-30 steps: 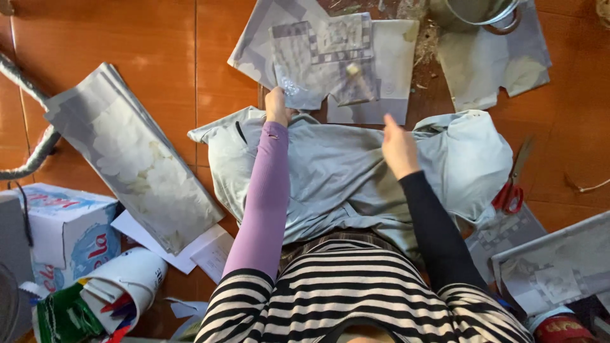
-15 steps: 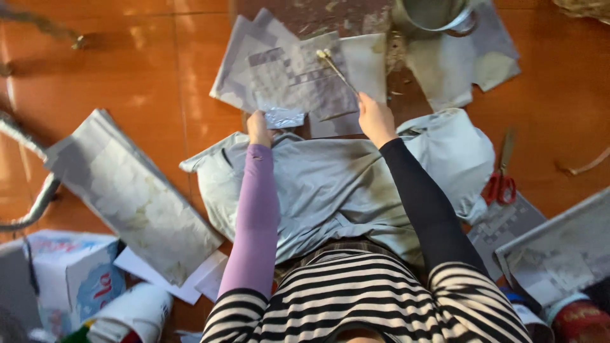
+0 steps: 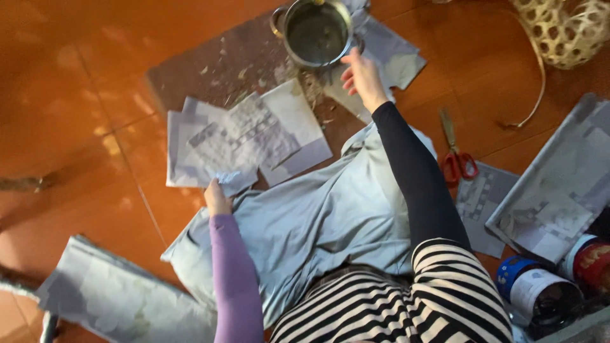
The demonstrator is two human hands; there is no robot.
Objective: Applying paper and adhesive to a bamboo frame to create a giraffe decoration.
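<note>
We see an orange-brown tiled floor [image 3: 76, 95] carrying everything. On it: a brown mat [image 3: 210, 70] at top centre, strewn with scraps, with a metal pot [image 3: 318, 32] on its far end and a pile of newspaper sheets [image 3: 248, 136] overlapping its near edge. More newspaper [image 3: 394, 54] lies beside the pot. Red-handled scissors [image 3: 457, 155] lie right of centre, a woven basket [image 3: 562, 28] top right, a newspaper stack [image 3: 559, 184] at right, tins [image 3: 540, 292] bottom right, a folded newspaper bundle [image 3: 121, 298] bottom left.
</note>
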